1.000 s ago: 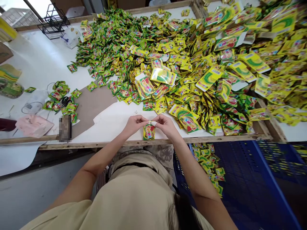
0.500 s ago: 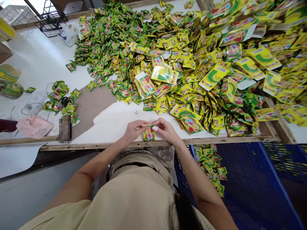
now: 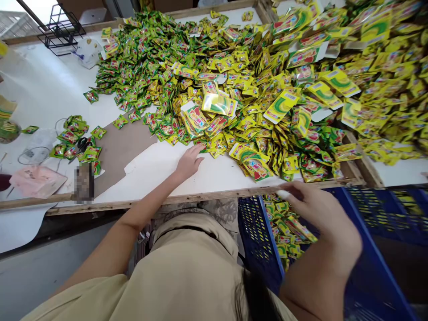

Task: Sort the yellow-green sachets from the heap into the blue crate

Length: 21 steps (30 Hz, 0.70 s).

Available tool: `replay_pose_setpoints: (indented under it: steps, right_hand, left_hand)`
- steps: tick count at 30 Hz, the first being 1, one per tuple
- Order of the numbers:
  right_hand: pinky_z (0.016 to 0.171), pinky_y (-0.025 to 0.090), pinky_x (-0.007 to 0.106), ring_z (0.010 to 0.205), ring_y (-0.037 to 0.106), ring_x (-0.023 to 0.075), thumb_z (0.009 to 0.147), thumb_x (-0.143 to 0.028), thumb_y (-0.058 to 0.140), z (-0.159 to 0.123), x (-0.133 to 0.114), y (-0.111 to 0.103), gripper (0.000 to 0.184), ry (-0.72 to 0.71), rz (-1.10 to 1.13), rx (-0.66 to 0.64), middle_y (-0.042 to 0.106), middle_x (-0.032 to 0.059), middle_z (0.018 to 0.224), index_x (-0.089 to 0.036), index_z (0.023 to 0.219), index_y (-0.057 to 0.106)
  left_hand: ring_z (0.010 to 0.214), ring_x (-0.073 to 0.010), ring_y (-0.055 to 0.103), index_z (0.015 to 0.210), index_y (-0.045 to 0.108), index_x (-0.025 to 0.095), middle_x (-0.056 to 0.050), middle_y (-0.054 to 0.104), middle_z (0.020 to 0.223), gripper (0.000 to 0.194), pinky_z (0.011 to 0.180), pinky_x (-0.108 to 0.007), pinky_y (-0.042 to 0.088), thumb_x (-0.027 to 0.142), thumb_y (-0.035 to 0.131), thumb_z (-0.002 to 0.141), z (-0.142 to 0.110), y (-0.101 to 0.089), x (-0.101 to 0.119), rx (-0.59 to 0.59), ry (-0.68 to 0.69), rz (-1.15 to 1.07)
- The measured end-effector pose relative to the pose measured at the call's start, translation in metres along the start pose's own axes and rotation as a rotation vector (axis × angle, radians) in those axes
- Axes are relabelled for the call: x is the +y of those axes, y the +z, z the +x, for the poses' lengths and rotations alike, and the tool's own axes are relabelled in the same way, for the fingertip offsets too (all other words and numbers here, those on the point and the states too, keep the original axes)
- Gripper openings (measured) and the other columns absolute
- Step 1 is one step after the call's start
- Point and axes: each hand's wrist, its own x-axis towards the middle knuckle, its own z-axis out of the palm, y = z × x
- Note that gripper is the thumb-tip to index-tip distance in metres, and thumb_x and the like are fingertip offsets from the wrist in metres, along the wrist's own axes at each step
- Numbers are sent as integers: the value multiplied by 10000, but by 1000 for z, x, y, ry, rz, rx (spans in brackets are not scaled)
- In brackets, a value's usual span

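Observation:
My left hand [image 3: 189,162] reaches flat over the white tabletop with its fingers stretched out. Its fingertips touch or cover the near edge of a large pile of small green and yellow candy packets [image 3: 174,129]. Past the table's front edge, my right hand [image 3: 314,203] hangs above a blue plastic crate [image 3: 256,223], thumb and fingers apart and nothing visible in them. Below that hand, a yellow-green packet [image 3: 301,228] lies or drops at an angle over other packets [image 3: 284,245] in the crate. Flat printed yellow boxes [image 3: 256,162] rest on the heap.
A wooden rim [image 3: 214,195] runs along the table's front. To the left are brown cardboard [image 3: 123,142], scissors [image 3: 82,145] among several green packets, a pink bag [image 3: 36,180] and a black wire rack [image 3: 62,29]. More yellow packets [image 3: 394,84] cover the right side.
The hands have parted from the small yellow-green packet they both held at the table edge. My right hand moved right over the crate; my left moved forward to the pile.

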Motion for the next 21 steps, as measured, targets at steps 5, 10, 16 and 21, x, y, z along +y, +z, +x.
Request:
replay_pose_setpoints:
  steps: [5,10,16,21]
  right_hand:
    - [828,507,411,908,631,247,799,-188,487,40,-76,80,276,-188,303,-45,669,107,1006,-199,1045,611]
    - [949,432,446,1126,504,277,765,-83,429,101,-118,138,484,-239,280,158,558,165,1192,-157,1239,491]
    - [905,370,497,1083,444,325,742,-78,477,137,-125,159,394,-70,47,290,544,178,1126,-142,1121,563]
    - [889,364,420,1013,485,272,775,-92,484,125,-121,154,202,-185,-6,393,642,78,953,-196,879,623]
  left_hand:
    - [1243,-302,437,1247,525,154,-141,523,1330,456,1018,-445,349,129,559,792,14,20,-1,-39,-26,255]
    - [1068,-272,525,1162,592,175,-126,628,1109,378,932,-404,398,102,483,807,2,6,-2,8,-38,278]
    - [792,-185,634,907,671,156,-57,692,854,232,751,-323,509,329,553,809,-8,-9,-15,128,-373,-347]
    - [665,-152,644,873,656,126,-44,701,755,352,580,-263,539,414,688,673,-11,-9,-12,133,-679,-838]
